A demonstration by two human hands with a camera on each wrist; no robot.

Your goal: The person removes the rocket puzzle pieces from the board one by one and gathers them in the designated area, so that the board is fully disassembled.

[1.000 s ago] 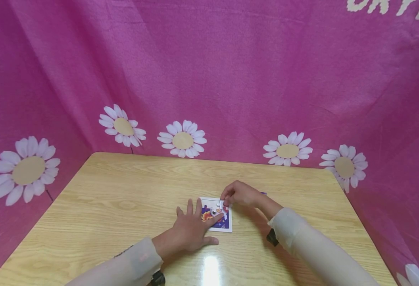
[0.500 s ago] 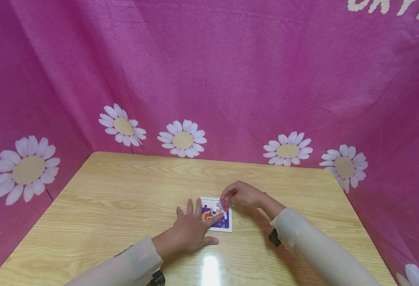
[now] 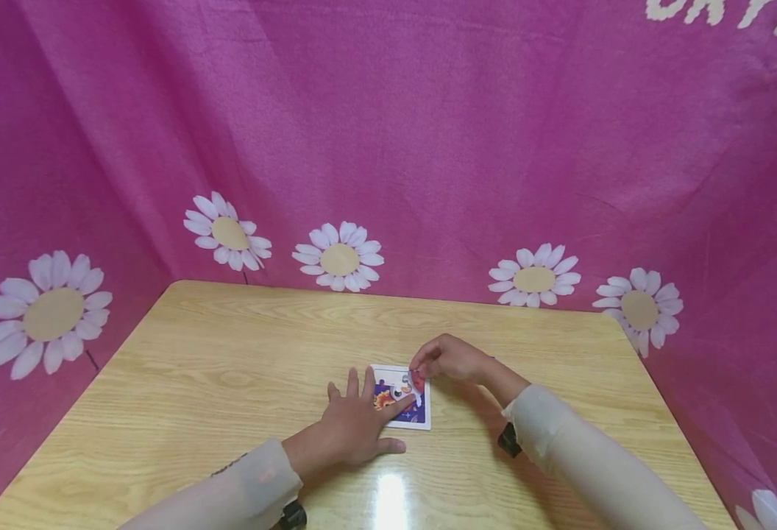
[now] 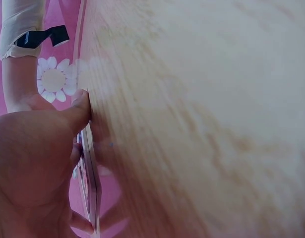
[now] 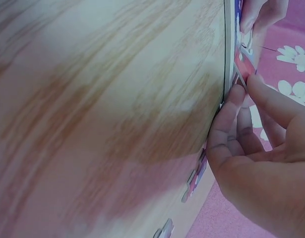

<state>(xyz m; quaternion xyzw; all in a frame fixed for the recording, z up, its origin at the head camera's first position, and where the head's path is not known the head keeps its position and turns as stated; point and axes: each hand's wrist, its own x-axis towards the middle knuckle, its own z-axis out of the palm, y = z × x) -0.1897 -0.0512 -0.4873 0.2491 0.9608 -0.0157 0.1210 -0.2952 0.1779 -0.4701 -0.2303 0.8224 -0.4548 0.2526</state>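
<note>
A small jigsaw puzzle in a white-rimmed tray point(image 3: 410, 425) lies on the wooden table, its picture dark blue with an orange flame-like shape. My left hand point(image 3: 357, 425) rests with spread fingers over its left side, the index finger reaching across the picture and the thumb on the table in front. At the tray's far right corner my right hand point(image 3: 451, 358) pinches a red-and-white puzzle piece point(image 5: 245, 65) between thumb and fingers. The piece stands tilted over the tray in the right wrist view. My left palm covers part of the tray in the left wrist view.
Loose puzzle pieces point(image 5: 194, 179) lie on the table beyond my right hand, with another piece point(image 5: 164, 229) farther off. A pink cloth point(image 3: 388, 147) printed with daisies hangs around the table point(image 3: 243, 346).
The piece in my right hand has turned over the tray's corner, so more of its red face shows to the head camera. My left hand has stayed in place.
</note>
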